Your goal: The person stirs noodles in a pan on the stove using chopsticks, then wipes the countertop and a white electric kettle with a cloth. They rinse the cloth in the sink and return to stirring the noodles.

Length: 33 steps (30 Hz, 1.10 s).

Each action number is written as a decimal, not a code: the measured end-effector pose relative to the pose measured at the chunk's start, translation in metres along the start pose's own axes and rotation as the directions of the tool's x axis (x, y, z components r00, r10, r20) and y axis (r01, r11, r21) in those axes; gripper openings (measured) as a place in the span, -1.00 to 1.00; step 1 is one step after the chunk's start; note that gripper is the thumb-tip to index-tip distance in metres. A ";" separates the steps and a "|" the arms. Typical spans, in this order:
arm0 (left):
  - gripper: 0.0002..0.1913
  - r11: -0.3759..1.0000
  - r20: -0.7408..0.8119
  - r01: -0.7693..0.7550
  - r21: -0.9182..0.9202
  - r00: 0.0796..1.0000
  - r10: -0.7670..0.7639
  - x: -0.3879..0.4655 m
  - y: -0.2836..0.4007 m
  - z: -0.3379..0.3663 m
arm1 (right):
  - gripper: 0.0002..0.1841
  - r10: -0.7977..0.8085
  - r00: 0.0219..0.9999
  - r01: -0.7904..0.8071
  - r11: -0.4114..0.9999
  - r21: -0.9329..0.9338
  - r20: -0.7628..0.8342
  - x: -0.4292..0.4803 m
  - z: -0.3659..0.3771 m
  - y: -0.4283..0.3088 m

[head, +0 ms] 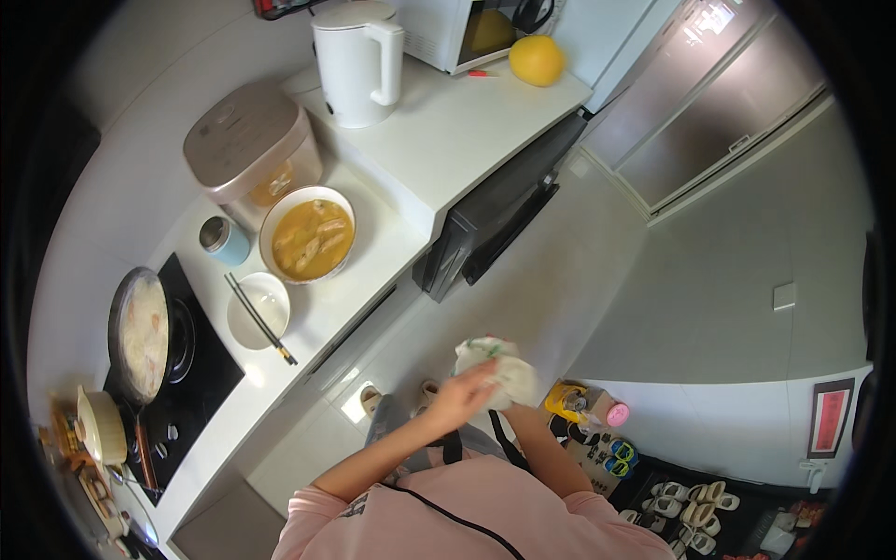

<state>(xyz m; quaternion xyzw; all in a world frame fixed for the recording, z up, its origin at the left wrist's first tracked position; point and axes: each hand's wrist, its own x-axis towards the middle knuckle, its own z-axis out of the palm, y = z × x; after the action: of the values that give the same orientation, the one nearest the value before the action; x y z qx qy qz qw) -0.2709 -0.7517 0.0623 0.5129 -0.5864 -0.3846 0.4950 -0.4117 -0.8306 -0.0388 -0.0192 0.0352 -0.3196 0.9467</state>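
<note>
A pale cloth point(514, 378) with green and red marks is bunched between my hands, in front of my body and above the floor. My left hand point(467, 393) lies across its near left side, fingers bent over the fabric. From the right, my right hand point(516, 411) reaches into the cloth, which hides most of its fingers. To my left on the counter stands a bowl of yellow soup with pieces of meat point(315, 238). Beside it is a white bowl point(241, 318) with dark chopsticks point(257, 315) laid across its rim.
A pan of simmering food point(145, 336) sits on the black hob point(203, 378), near a cream pot point(101, 427). A rice cooker point(245, 140), blue flask point(225, 241), white kettle point(357, 66), microwave point(448, 31) and yellow fruit point(537, 61) line the counter. Shoes point(689, 511) lie lower right.
</note>
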 end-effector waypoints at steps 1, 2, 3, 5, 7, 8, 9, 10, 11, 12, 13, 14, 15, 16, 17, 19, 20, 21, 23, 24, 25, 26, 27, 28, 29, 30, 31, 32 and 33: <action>-0.46 1.000 0.249 0.019 -0.006 0.968 -0.016 0.016 0.010 0.005 | -0.42 -0.101 0.990 0.103 0.995 -0.015 0.094 0.007 -0.003 -0.009; -0.39 0.976 0.275 -0.193 0.104 0.948 0.158 0.031 0.022 0.011 | -0.44 -0.166 0.980 0.172 0.984 -0.048 0.110 0.014 0.001 -0.020; -0.38 0.955 0.287 -0.245 0.167 0.939 0.190 0.040 0.033 0.011 | -0.46 -0.241 0.970 0.239 0.968 -0.077 -0.015 0.026 0.008 -0.036; -0.37 0.899 0.296 -0.339 0.278 0.920 0.256 0.054 0.046 0.009 | -0.49 -0.348 0.932 0.326 0.927 -0.187 -0.097 0.056 0.034 -0.074; -0.40 0.919 0.208 -0.327 0.219 0.936 0.284 0.069 0.047 -0.004 | -0.51 -0.455 0.886 0.403 0.853 -0.330 -0.094 0.093 0.074 -0.118; -0.41 0.927 0.167 -0.315 0.204 0.944 0.285 0.079 0.043 -0.014 | -0.52 -0.508 0.858 0.435 0.800 -0.412 -0.080 0.116 0.095 -0.141; -0.42 0.933 0.124 -0.305 0.189 0.950 0.286 0.088 0.038 -0.025 | -0.52 -0.546 0.838 0.440 0.679 -0.588 -0.003 0.143 0.116 -0.163; -0.50 0.948 0.060 -0.272 0.167 0.962 0.266 0.097 0.033 -0.035 | -0.53 -0.592 0.806 0.469 0.622 -0.627 0.016 0.173 0.133 -0.181; -0.53 0.963 0.013 -0.222 0.153 0.975 0.222 0.105 0.028 -0.046 | -0.53 -0.580 0.802 0.491 0.506 -0.709 0.141 0.206 0.147 -0.198; -0.56 0.975 -0.036 -0.175 0.134 0.983 0.181 0.116 0.025 -0.058 | -0.53 -0.658 0.739 0.445 0.321 -0.836 0.141 0.241 0.155 -0.212; -0.59 0.986 -0.090 -0.127 0.108 0.987 0.136 0.127 0.022 -0.068 | -0.53 -0.634 0.724 0.453 0.137 -0.881 0.274 0.276 0.160 -0.227; -0.68 0.979 -0.185 -0.131 0.158 0.970 0.160 0.138 0.019 -0.076 | -0.49 -0.590 0.692 0.285 -0.308 -0.908 0.417 0.313 0.162 -0.243; -0.69 0.985 -0.218 -0.097 0.145 0.968 0.127 0.145 0.020 -0.081 | -0.44 -0.456 0.719 0.130 -0.654 -0.746 0.525 0.341 0.157 -0.252; -0.71 0.989 -0.240 -0.064 0.136 0.966 0.095 0.151 0.020 -0.089 | -0.41 -0.386 0.788 -0.219 -0.904 -0.366 0.480 0.358 0.148 -0.258; -0.72 0.990 -0.258 -0.035 0.137 0.964 0.070 0.161 0.018 -0.098 | -0.34 -0.354 0.869 -0.338 -0.935 -0.109 0.345 0.373 0.137 -0.258; -0.75 0.995 -0.305 -0.003 0.102 0.952 0.034 0.177 0.016 -0.111 | -0.27 -0.471 0.857 -0.437 -0.879 -0.193 0.206 0.391 0.115 -0.242; -0.75 0.995 -0.326 0.033 0.091 0.945 -0.001 0.184 0.015 -0.117 | -0.19 -0.515 0.835 -0.482 -0.854 -0.194 0.194 0.394 0.106 -0.228; -0.75 0.994 -0.343 0.078 0.077 0.938 -0.047 0.190 0.014 -0.121 | -0.15 -0.477 0.840 -0.438 -0.878 -0.195 0.260 0.393 0.098 -0.209; -0.76 0.994 -0.392 0.102 0.039 0.917 -0.079 0.205 0.010 -0.126 | -0.12 -0.340 0.852 -0.285 -0.939 -0.192 0.399 0.385 0.087 -0.164; -0.77 0.991 -0.409 0.133 0.019 0.905 -0.113 0.213 0.008 -0.127 | -0.13 -0.264 0.904 -0.192 -0.953 -0.234 0.337 0.389 0.088 -0.151; -0.77 0.987 -0.429 0.162 0.004 0.891 -0.145 0.221 0.005 -0.128 | -0.20 -0.172 0.888 -0.088 -0.974 -0.210 0.427 0.392 0.091 -0.142; -0.77 0.977 -0.440 0.213 0.016 0.879 -0.184 0.225 0.004 -0.129 | -0.24 -0.122 0.928 -0.035 -0.969 -0.244 0.351 0.404 0.096 -0.144; -0.78 0.976 -0.476 0.214 0.022 0.861 -0.178 0.233 0.001 -0.129 | -0.28 -0.032 0.920 0.072 -0.966 -0.249 0.390 0.419 0.101 -0.150; -0.78 0.974 -0.511 0.224 0.036 0.842 -0.175 0.239 -0.002 -0.130 | -0.31 -0.051 0.945 0.043 -0.959 -0.279 0.323 0.439 0.105 -0.154; -0.78 0.970 -0.552 0.235 0.060 0.818 -0.164 0.246 -0.005 -0.131 | -0.34 -0.051 0.938 0.052 -0.957 -0.285 0.343 0.469 0.108 -0.162; -0.79 0.964 -0.602 0.259 0.057 0.779 -0.174 0.253 -0.007 -0.130 | -0.37 -0.045 0.923 0.072 -0.955 -0.287 0.383 0.502 0.111 -0.170; -0.81 0.952 -0.656 0.296 0.077 0.734 -0.175 0.260 -0.009 -0.129 | -0.38 -0.043 0.922 0.081 -0.950 -0.300 0.385 0.536 0.111 -0.174; -0.82 0.948 -0.700 0.317 0.040 0.685 -0.200 0.268 -0.011 -0.127 | -0.39 -0.038 0.914 0.100 -0.944 -0.315 0.403 0.570 0.110 -0.174; -0.83 0.936 -0.740 0.352 0.014 0.633 -0.227 0.273 -0.012 -0.124 | -0.40 -0.034 0.914 0.115 -0.934 -0.339 0.404 0.601 0.107 -0.171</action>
<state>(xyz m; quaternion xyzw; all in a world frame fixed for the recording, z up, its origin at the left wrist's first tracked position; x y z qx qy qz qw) -0.1428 -1.0148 0.1282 0.7476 -0.2792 -0.1761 0.5763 -0.0297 -1.3298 0.0450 -0.9278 0.2896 -0.2186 0.0875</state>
